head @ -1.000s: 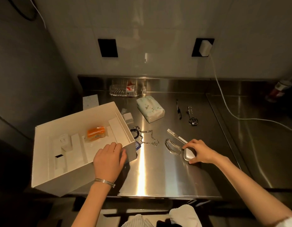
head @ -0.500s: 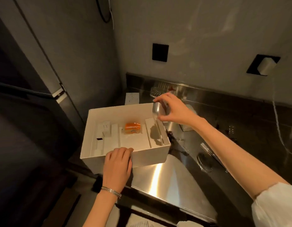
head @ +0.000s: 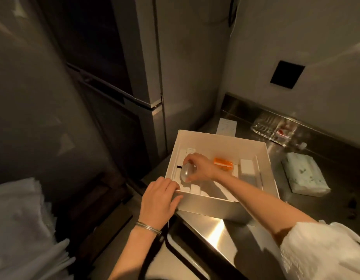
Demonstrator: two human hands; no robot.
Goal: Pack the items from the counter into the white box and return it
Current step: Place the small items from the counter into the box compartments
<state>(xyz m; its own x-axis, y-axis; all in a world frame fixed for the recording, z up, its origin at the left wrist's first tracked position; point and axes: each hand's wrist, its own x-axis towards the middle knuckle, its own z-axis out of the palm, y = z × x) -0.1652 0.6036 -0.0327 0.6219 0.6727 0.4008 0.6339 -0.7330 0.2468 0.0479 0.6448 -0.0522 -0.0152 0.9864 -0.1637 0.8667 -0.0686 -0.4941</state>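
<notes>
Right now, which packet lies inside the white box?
The orange packet, in the white box; the pale green pack and clear wrapper lie on the counter.

silver case (head: 186,172) — now inside box (head: 215,207)
</notes>
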